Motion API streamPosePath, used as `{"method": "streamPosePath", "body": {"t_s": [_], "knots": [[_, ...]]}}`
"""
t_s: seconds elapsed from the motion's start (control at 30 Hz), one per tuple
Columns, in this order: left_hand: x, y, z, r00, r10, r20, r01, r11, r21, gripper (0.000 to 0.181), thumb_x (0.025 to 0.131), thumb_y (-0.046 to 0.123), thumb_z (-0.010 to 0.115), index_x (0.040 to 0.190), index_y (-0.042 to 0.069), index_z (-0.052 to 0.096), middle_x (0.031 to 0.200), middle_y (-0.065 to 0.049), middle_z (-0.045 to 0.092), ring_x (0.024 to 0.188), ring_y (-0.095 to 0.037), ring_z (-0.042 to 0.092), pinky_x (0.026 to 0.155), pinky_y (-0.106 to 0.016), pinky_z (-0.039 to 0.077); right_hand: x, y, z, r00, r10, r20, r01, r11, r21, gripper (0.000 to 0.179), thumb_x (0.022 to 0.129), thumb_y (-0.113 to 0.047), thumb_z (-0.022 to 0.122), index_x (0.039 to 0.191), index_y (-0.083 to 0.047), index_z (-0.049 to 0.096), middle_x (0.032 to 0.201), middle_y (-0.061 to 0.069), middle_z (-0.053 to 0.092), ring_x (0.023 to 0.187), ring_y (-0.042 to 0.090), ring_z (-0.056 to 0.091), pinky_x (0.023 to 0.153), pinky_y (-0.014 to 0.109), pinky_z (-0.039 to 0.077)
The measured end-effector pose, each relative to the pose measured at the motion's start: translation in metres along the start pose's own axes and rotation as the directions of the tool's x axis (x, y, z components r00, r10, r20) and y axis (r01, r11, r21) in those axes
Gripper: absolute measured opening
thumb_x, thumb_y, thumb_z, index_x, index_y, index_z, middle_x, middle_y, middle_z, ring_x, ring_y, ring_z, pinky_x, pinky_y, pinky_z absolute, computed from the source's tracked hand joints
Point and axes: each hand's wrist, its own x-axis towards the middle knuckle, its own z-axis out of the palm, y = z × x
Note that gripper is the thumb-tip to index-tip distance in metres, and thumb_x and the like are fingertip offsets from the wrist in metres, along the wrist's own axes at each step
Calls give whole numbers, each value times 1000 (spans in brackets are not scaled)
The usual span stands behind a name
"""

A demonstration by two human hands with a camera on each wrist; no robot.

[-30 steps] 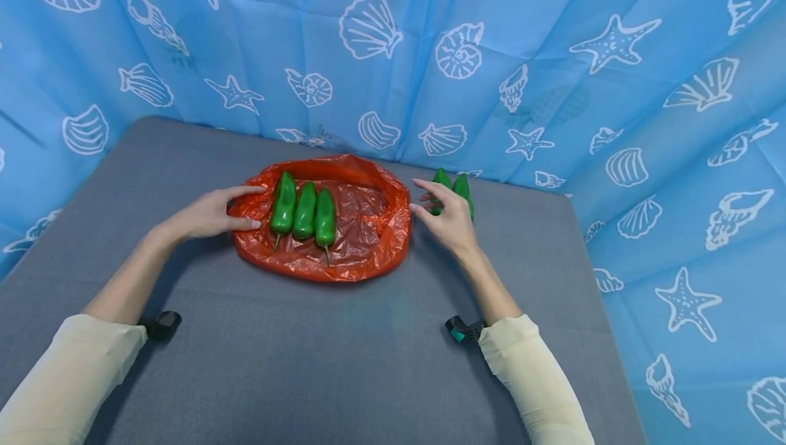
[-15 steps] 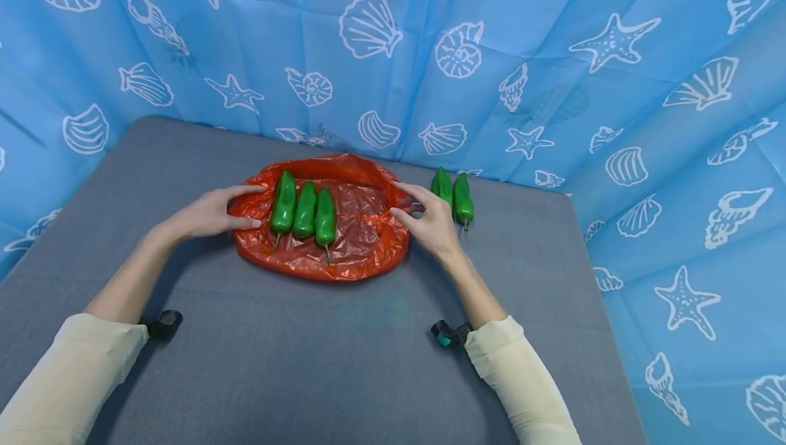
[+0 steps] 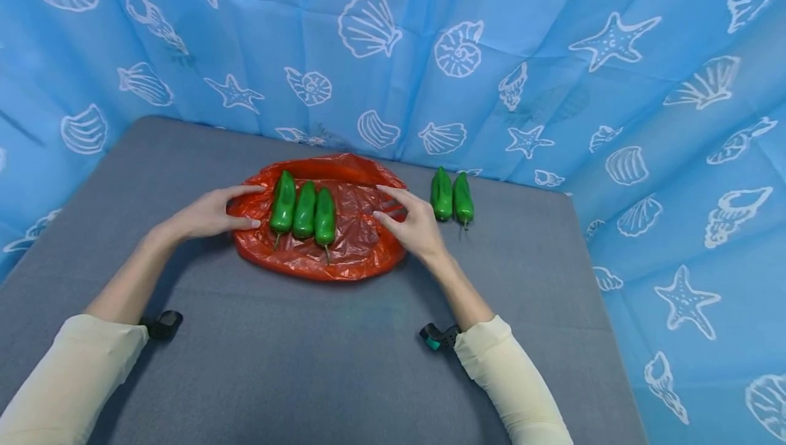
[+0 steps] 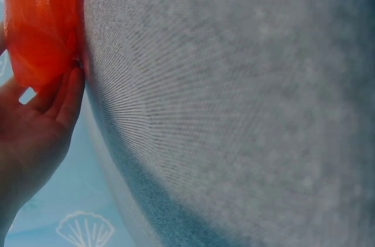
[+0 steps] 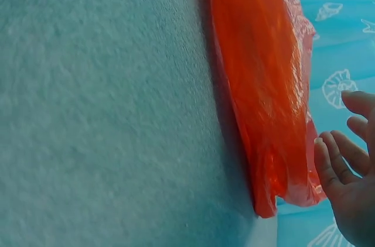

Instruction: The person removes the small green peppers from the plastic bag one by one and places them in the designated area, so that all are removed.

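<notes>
A red plastic bag [image 3: 368,258] lies spread wide on the grey table, its crumpled rim turned outward. Inside, on its left half, three green peppers [image 3: 304,211] lie side by side. My left hand [image 3: 205,214] rests at the bag's left edge, thumb and index finger reaching over the rim; in the left wrist view its extended fingers [image 4: 71,92] touch the outside of the bag. Over the bag's right side hovers my right hand [image 3: 416,225], thumb and fingers apart with nothing between them. The right wrist view has this hand just off the bag's outer wall.
Two more green peppers [image 3: 452,196] lie to the right of the bag, behind my right hand. A blue curtain [image 3: 393,69] with white shell prints hangs along the table's back and sides. Grey table surface [image 3: 307,363] stretches between my forearms.
My right hand has moved left from beside the two outer peppers to over the bag's right rim, uncovering those peppers. The left hand and the bag stay nearly still.
</notes>
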Motion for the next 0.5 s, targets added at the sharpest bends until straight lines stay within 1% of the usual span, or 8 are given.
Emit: {"method": "streamPosePath", "body": {"t_s": [0.13,0.3,0.37,0.5], "knots": [[-2,0,-2,1000,-4,0,4,1000,14,76,93,32,70,153,3,33,153,-37,26,138,-57,24,107,-73,24,1,-5,6,999,21,28,-20,999,-40,47,91,-21,75,135,-12,62,134,5,63,116,24,62,97,39,52],[-2,1,-1,1000,-5,5,5,1000,14,76,93,35,69,153,4,34,153,-36,25,138,-57,23,107,-73,23,2,-10,12,998,42,54,-40,998,-44,49,91,-21,75,137,-14,61,134,6,62,117,27,61,98,40,51],[-2,1,0,1000,-4,4,4,1000,8,75,94,35,69,153,5,34,154,-36,25,139,-56,23,108,-72,23,3,-11,15,997,45,66,-42,998,-52,50,91,-22,75,138,-15,60,135,5,61,120,26,60,100,39,50],[0,3,1,1000,-3,6,3,1000,1,76,93,36,69,154,6,33,154,-35,25,140,-56,23,108,-72,22,4,-15,20,995,47,90,-40,997,-69,53,91,-22,75,140,-14,58,138,3,60,125,19,56,104,37,48]]}}
